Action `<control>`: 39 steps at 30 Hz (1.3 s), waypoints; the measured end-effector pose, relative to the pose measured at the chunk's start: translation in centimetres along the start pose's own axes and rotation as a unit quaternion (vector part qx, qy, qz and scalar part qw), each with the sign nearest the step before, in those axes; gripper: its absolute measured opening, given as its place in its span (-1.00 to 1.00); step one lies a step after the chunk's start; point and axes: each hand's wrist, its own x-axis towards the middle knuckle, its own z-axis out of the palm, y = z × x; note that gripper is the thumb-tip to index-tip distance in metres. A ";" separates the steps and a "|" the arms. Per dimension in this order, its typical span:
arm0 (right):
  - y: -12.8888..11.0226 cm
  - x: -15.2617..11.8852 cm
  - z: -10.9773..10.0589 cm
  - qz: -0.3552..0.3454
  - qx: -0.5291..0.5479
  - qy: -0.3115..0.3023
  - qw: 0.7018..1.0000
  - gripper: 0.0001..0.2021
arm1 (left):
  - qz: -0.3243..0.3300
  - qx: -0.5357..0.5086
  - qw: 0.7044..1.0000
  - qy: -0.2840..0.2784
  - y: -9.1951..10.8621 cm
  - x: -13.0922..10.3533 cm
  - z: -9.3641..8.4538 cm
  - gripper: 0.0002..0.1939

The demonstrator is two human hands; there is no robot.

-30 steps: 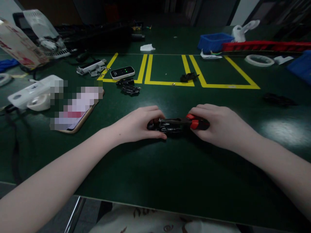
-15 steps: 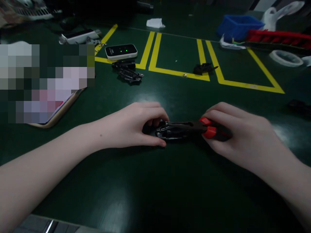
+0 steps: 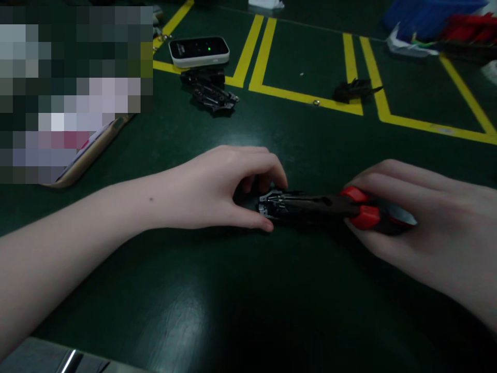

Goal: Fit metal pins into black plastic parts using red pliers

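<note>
My right hand (image 3: 415, 217) is wrapped round the red and black handles of a pair of pliers (image 3: 359, 207), whose dark jaws point left. The jaws lie over a small black plastic part (image 3: 274, 202) with shiny edges; where exactly they bite cannot be made out. My left hand (image 3: 240, 186) is closed about the left end of this part, thumb on the near side and fingers curled on the far side. Both hands are low over the dark green tabletop (image 3: 233, 295).
Behind my hands lie black plastic parts (image 3: 213, 93) beside a white-edged black device (image 3: 200, 51) with a green light. Another dark piece (image 3: 355, 90) and a small ring (image 3: 316, 103) lie near yellow tape lines (image 3: 303, 98). A blue bin (image 3: 419, 18) stands far right.
The view has shifted, so the table items sit higher in it. The black part looks turned, its end now facing up more. Both hands keep their grip.
</note>
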 end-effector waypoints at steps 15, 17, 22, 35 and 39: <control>-0.2 0.1 -0.1 0.011 -0.008 -0.004 1.000 -0.89 | -0.005 0.000 1.000 -0.003 -0.1 -0.1 -0.1 -0.59; -0.1 0.0 -0.1 0.010 -0.010 -0.004 1.000 -0.88 | 0.000 0.005 1.000 -0.006 -0.1 -0.1 -0.2 -0.59; 0.1 -0.1 -0.1 -0.004 -0.026 0.010 1.000 -0.88 | -0.003 0.013 1.000 -0.028 0.1 -0.1 -0.4 -0.60; -0.4 0.0 -0.6 -0.023 -0.076 0.021 0.997 -0.92 | 0.012 0.008 1.000 -0.020 0.0 0.0 -0.4 -0.59; -1.0 0.0 -0.8 -0.033 -0.101 0.020 0.994 -0.90 | 0.021 0.013 0.999 -0.022 0.0 0.0 -0.3 -0.59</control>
